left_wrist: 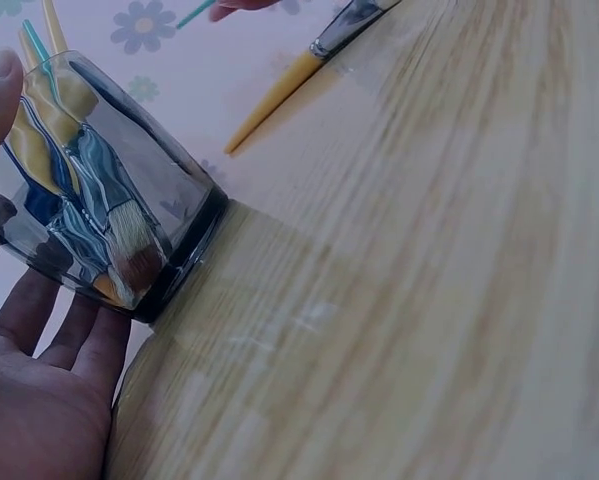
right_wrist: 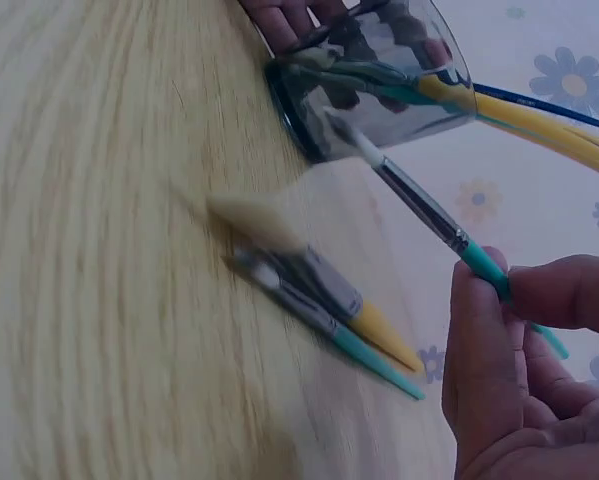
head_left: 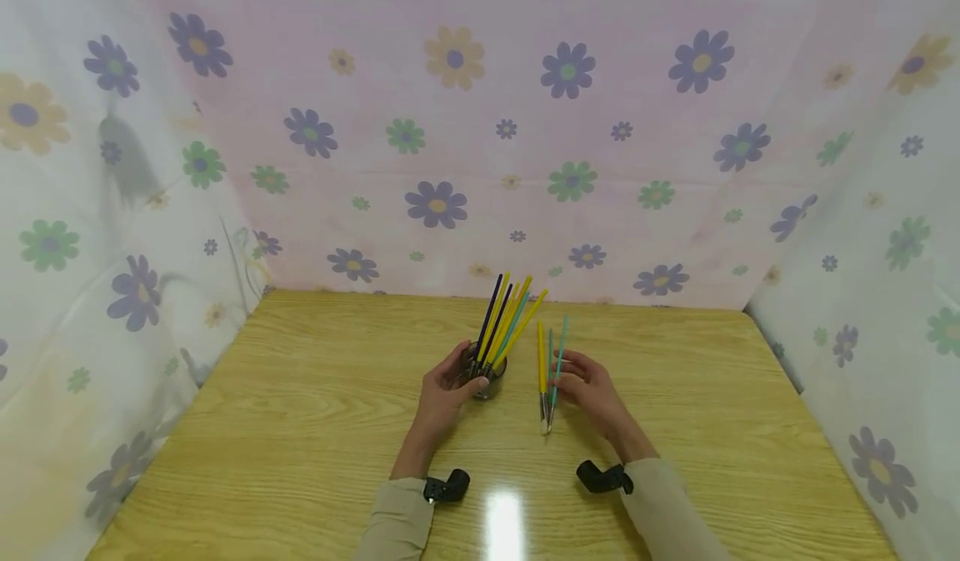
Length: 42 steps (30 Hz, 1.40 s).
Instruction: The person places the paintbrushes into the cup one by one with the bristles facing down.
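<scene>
My left hand (head_left: 441,398) holds a clear glass cup (left_wrist: 169,140) by its side, thumb near the rim and fingers round the far wall. Several paintbrushes (head_left: 504,328) stand bristles-down in it, their yellow, dark blue and teal handles fanning out above the rim. To the cup's right, my right hand (head_left: 596,390) pinches a teal paintbrush (right_wrist: 484,268) between thumb and fingers, its pale tip pointing down and toward the cup in the right wrist view. Beside that hand, a yellow paintbrush (right_wrist: 379,335) and another teal paintbrush (right_wrist: 374,365) lie side by side on the table.
The wooden table (head_left: 300,428) reaches back to a flowered cloth (head_left: 495,152), which also hangs at both sides. A dark wrist camera (head_left: 447,486) sits on the left wrist and another camera (head_left: 603,477) on the right one.
</scene>
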Available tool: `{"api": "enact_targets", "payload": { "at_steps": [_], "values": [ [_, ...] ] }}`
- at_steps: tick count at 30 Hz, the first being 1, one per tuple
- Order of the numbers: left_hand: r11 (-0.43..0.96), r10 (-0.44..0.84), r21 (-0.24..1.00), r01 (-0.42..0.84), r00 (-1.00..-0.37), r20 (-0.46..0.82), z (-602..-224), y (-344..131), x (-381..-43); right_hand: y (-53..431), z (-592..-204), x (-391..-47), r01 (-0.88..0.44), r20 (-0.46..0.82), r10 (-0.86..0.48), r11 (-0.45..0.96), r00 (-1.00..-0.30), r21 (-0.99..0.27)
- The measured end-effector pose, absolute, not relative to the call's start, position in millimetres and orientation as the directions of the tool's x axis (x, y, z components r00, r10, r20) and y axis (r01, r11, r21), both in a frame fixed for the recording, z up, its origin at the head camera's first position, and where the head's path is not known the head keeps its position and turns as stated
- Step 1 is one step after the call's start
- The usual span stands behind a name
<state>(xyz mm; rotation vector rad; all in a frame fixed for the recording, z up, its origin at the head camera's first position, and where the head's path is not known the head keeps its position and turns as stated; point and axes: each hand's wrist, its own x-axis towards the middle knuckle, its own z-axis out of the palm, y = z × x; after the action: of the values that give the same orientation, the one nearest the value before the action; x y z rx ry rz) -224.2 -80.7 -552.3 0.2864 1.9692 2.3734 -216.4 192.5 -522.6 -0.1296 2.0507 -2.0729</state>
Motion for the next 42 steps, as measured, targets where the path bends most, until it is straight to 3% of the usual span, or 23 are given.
{"api": "enact_targets", "payload": {
  "at_steps": [7,14,19,25,31,42],
  "values": [
    [-0.189,0.158,0.978,0.089,-0.98,0.12,-553.0,-82.1,-224.7,176.3,-520.3,-213.8,0.03,-0.021,-0.212,-0.037,-0.977,-0.999],
    [-0.186,0.161,0.977,0.101,-0.978,0.132,-553.7,-83.9,-226.0,143.8,-505.5,-217.9,-0.135,0.137,0.008,-0.216,-0.991,-0.967],
    [-0.205,0.156,0.974,0.093,-0.98,0.127,-554.5,-82.3,-226.2,125.2,-498.4,-224.1,-0.354,0.325,0.144,-0.28,-0.935,-0.893],
    [-0.214,0.159,0.971,0.106,-0.977,0.141,-552.9,-78.6,-226.3,107.4,-498.9,-236.0,-0.532,0.48,0.266,-0.177,-0.836,-0.828],
    [-0.211,0.148,0.972,0.108,-0.979,0.141,-554.3,-78.0,-225.9,93.6,-504.3,-238.1,-0.521,0.469,0.349,-0.068,-0.811,-0.851],
    [-0.206,0.13,0.969,0.139,-0.977,0.168,-556.9,-78.7,-223.4,82.1,-510.6,-229.1,-0.483,0.432,0.356,-0.062,-0.829,-0.874]
  ]
}}
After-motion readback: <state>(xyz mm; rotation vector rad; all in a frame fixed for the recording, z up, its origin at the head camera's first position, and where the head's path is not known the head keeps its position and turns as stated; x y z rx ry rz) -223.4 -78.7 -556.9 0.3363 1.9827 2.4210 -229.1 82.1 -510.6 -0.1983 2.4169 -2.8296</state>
